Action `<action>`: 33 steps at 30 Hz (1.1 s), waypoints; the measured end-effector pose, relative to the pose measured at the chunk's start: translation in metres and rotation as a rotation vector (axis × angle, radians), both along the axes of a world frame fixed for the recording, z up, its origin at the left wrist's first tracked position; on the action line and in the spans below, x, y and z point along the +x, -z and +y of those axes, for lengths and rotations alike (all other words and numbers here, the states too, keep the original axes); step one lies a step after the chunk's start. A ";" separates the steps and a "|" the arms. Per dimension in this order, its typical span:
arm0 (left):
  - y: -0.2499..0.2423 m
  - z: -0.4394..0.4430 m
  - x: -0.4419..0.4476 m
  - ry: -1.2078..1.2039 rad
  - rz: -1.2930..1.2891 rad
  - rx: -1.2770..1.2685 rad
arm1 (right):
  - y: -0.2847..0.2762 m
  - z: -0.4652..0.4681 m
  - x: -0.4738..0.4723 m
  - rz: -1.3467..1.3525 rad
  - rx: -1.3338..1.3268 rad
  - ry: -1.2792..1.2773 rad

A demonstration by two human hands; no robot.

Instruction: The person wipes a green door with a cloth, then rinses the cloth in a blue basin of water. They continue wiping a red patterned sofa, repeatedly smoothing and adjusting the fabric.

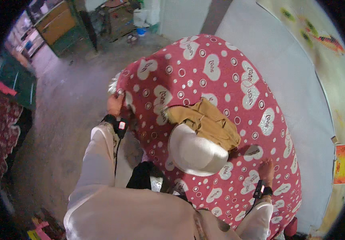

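Observation:
A red bedcover (187,163) printed with pale hearts, circles and dots spreads over the bed before me. At its left edge, my left hand (115,103) has its fingers curled on the fabric, beside a whitish bunched bit (113,84). My right hand (267,171) rests low on the right side of the cover; its fingers are foreshortened and hard to make out. Between the hands lies a crumpled tan cloth garment (210,123). A white rounded item (198,151), possibly a hat, sits against it, nearer to me. Neither hand touches these two.
A pale wall sheet (295,99) borders the bed on the right. Concrete floor (67,120) extends to the left. Farther back are a wooden cabinet (120,22) and a blue container (141,31). A dark red patterned cloth (4,129) hangs at far left.

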State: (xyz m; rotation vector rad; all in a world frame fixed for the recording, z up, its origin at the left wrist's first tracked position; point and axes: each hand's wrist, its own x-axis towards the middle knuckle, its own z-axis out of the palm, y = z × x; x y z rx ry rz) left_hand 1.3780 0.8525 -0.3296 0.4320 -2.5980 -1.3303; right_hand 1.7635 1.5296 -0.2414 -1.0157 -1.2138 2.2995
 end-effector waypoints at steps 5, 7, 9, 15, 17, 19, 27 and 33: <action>0.022 -0.011 -0.042 0.126 -0.012 -0.556 | 0.020 0.002 -0.009 -0.236 0.165 0.024; 0.030 -0.020 -0.064 0.261 -0.116 -0.631 | 0.036 0.006 -0.015 -0.277 0.321 -0.069; 0.041 -0.028 -0.089 0.363 -0.017 -0.651 | 0.044 0.010 -0.023 -0.222 0.343 -0.267; -0.033 -0.139 -0.234 0.132 0.022 -0.208 | -0.006 0.026 -0.046 -0.279 0.235 0.069; -0.051 -0.113 -0.247 0.063 0.299 -0.703 | -0.029 0.036 -0.057 -0.391 0.259 0.168; -0.060 -0.032 -0.246 0.116 0.361 -0.844 | -0.044 0.047 -0.070 -0.418 0.253 0.220; -0.072 0.421 -0.141 0.999 -0.070 -0.108 | -0.025 0.083 -0.113 -0.695 0.461 0.396; -0.069 0.499 -0.123 0.988 0.178 -0.358 | 0.006 0.110 -0.099 -0.613 0.539 0.293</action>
